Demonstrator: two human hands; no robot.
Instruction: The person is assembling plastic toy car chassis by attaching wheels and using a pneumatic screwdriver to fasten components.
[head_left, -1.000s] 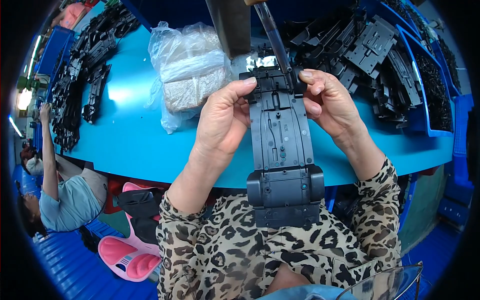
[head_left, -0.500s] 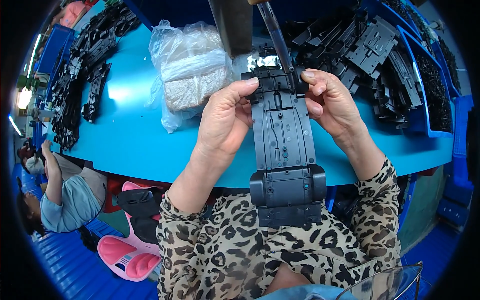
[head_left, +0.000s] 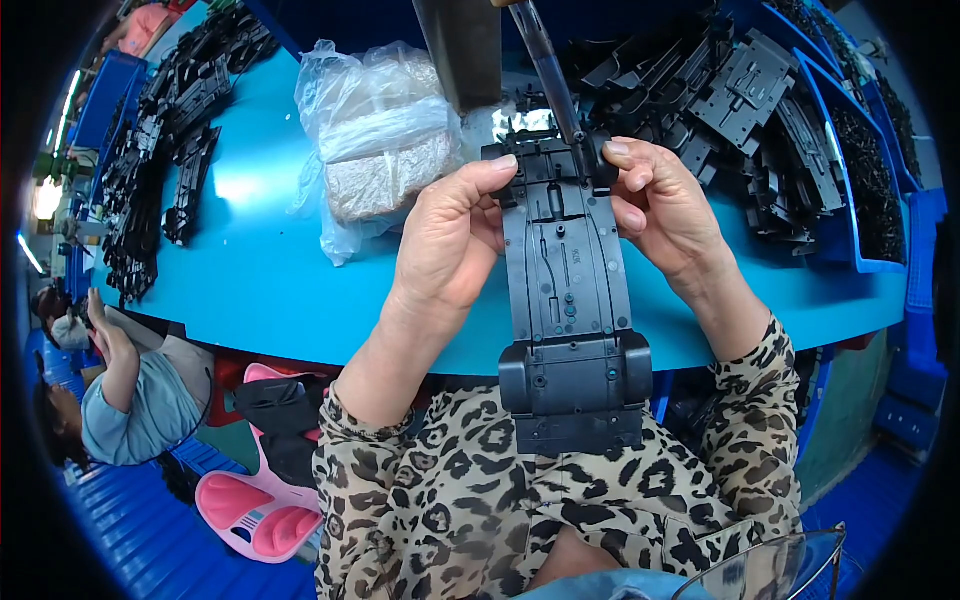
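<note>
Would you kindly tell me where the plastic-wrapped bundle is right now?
In the head view, the plastic-wrapped bundle lies on the blue table, left of centre, just beyond the left hand.

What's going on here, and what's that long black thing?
A person grips a long black plastic part by its far end, the left hand on one side and the right hand on the other. A slim rod comes down to that end; I can't tell whether it touches. On the blue table, a plastic-wrapped bundle sits beyond the left hand, with more black parts beyond the right.
</note>
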